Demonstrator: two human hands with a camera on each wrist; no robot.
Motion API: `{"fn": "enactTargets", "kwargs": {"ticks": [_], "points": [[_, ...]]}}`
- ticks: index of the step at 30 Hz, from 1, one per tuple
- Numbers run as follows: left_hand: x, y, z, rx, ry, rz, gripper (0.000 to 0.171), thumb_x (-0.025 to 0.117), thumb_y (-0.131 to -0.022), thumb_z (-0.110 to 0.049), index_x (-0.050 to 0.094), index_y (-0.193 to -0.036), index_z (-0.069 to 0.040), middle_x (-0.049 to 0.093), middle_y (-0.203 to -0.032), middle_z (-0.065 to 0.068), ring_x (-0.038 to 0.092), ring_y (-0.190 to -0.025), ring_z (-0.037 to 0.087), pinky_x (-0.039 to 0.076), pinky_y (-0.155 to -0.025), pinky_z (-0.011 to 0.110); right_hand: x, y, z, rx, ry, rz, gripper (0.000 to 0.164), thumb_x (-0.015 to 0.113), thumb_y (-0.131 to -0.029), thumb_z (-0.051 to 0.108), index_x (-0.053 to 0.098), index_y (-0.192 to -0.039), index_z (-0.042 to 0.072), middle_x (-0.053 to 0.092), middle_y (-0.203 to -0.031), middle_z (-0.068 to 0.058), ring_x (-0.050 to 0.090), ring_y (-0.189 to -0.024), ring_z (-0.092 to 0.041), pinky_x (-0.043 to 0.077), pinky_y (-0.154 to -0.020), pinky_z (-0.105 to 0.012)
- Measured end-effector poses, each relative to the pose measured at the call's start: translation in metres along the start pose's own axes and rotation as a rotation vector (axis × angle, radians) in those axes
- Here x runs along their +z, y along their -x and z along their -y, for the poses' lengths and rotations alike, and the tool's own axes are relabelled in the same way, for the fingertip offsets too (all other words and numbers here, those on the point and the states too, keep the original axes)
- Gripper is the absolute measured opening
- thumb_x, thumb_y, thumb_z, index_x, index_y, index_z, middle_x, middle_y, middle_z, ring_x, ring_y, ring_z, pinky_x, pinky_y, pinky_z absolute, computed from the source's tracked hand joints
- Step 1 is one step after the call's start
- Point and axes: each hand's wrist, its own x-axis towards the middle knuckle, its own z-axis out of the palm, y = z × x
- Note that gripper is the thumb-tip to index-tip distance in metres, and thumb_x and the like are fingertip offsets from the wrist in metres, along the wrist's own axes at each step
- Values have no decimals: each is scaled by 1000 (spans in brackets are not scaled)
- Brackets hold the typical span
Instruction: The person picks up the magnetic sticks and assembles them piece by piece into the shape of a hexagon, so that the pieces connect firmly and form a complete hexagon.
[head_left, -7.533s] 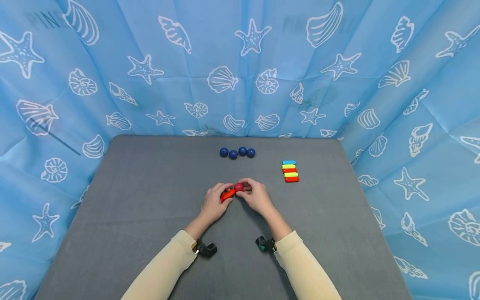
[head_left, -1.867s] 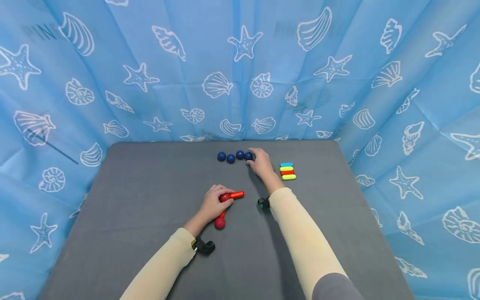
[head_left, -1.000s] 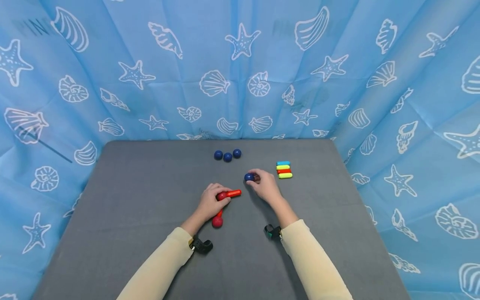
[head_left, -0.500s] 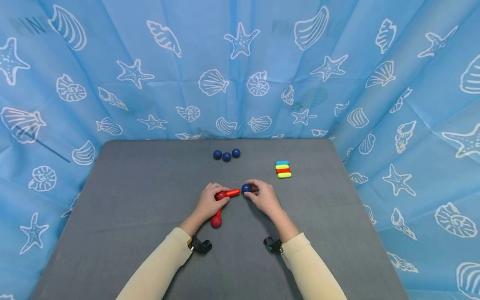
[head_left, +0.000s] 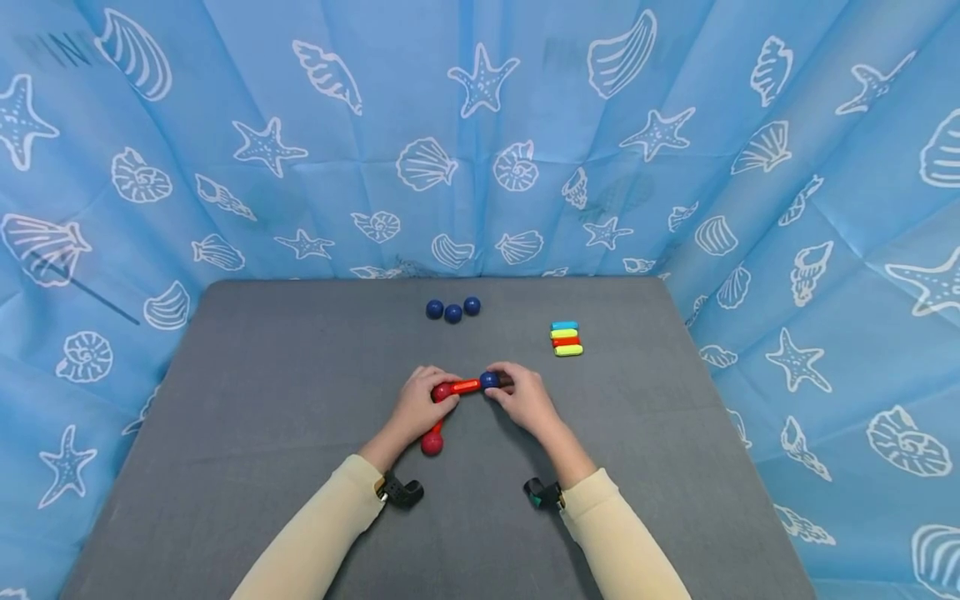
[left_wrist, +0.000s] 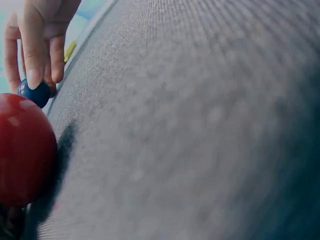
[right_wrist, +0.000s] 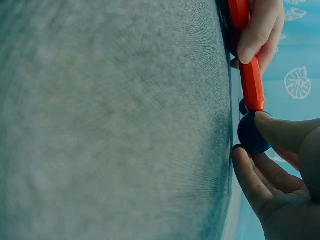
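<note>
My left hand (head_left: 417, 407) grips a red ball (head_left: 442, 392) where two red sticks meet. One red stick (head_left: 466, 386) points right from that ball. The other runs toward me under the hand to a second red ball (head_left: 432, 442), which looms large in the left wrist view. Between thumb and fingers my right hand (head_left: 527, 398) pinches a dark blue ball (right_wrist: 254, 132). In the right wrist view the blue ball sits against the free end of the right-pointing red stick. The hand partly covers the middle red ball.
Behind the hands, a row of blue balls (head_left: 453, 314) lies near the table's far edge. To the right is a stack of short sticks (head_left: 566, 341) in blue, yellow and red. A blue shell-patterned curtain (head_left: 480, 167) hangs around the grey table (head_left: 300, 350).
My right hand took one blue ball from the far row and brought it toward me to the red stick's end. One red stick left the side stack earlier. The left hand keeps its grip.
</note>
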Motion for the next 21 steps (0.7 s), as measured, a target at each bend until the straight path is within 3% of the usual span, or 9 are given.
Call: {"fn": "enactTargets", "kwargs": {"ticks": [7, 13, 21], "points": [[-2, -10, -6, 98, -161, 110, 36, 75, -90, -40, 74, -119, -19, 70, -110, 2, 57, -101, 21, 46, -89, 43, 0, -1, 0, -36, -11, 16, 35, 77, -90, 11, 68, -124, 10, 70, -120, -11, 70, -104, -22, 58, -88, -37], [-7, -15, -16, 39, -169, 158, 33, 75, -91, -37, 75, -118, -18, 72, -107, 1, 63, -100, 21, 46, -94, 46, 1, -5, 1, -52, 6, 48, 34, 76, -91, 13, 68, -124, 10, 70, -119, -9, 70, -105, -21, 58, -87, -36], [-6, -13, -22, 14, -197, 128, 37, 76, -90, -37, 74, -121, -18, 74, -111, 2, 68, -97, 20, 45, -96, 46, 2, -10, 4, -69, 1, 108, 37, 76, -91, 15, 68, -127, 12, 71, -121, -8, 70, -104, -20, 58, -86, -34]]}}
